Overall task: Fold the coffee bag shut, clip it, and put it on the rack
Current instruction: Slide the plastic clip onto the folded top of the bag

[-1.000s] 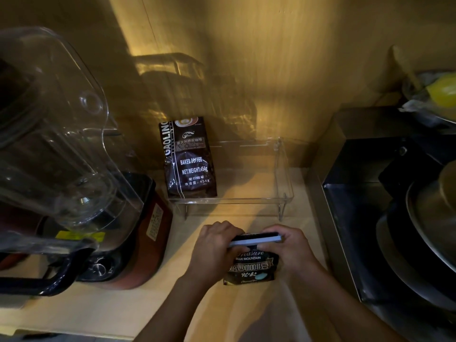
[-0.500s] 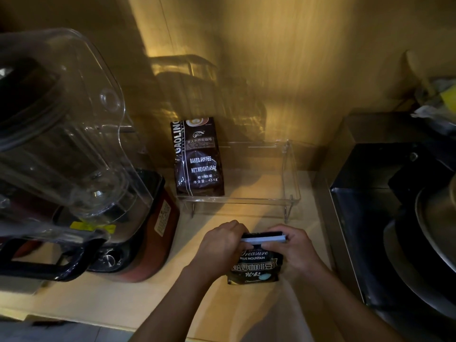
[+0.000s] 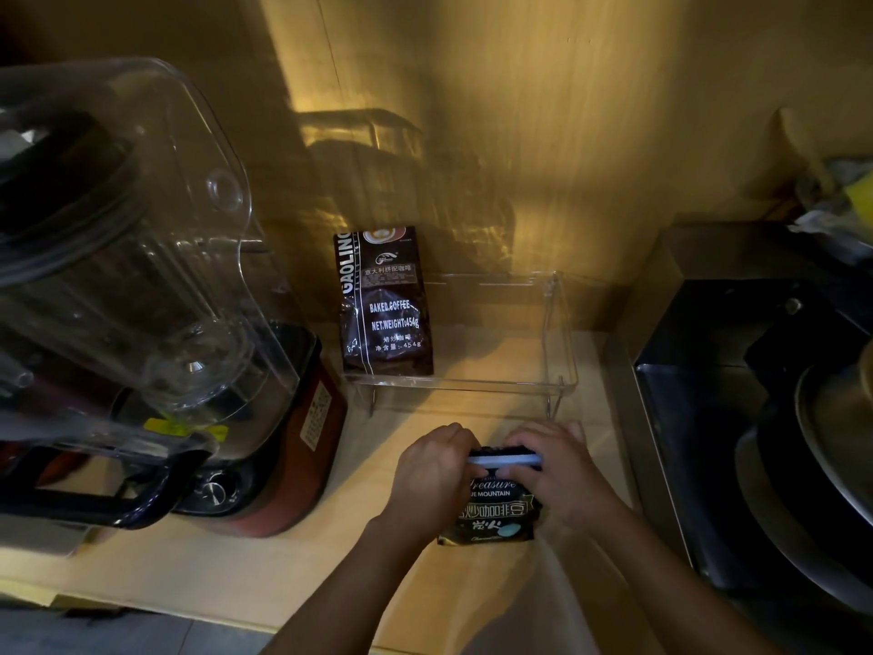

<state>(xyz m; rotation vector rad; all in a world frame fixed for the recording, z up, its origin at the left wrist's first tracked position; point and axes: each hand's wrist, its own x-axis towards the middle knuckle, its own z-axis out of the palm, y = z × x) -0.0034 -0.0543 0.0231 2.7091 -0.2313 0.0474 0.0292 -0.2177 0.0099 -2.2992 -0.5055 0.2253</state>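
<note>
Coffee bag [image 3: 491, 512]: top hidden behind pale clip [image 3: 504, 460]. Left hand [image 3: 437, 472] and right hand [image 3: 557, 470] are curled, each grasping a clip end.

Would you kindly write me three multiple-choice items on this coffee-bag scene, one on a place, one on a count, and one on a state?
1. Where does the GAOLIN coffee bag stand?
A. On the left part of the clear rack
B. Inside the blender jar
C. In the sink

2. How many coffee bags are in view?
A. One
B. Two
C. Four

3. What is the state of the Blue Mountain bag?
A. Lying on the rack, untouched
B. Held on the counter by both hands, a pale clip along its top
C. Lifted high above the blender

Answers: 1 A, it stands upright at the rack's left end. 2 B, one on the rack, one in the hands. 3 B, the left hand and right hand grip its top edge in front of the rack.
</note>
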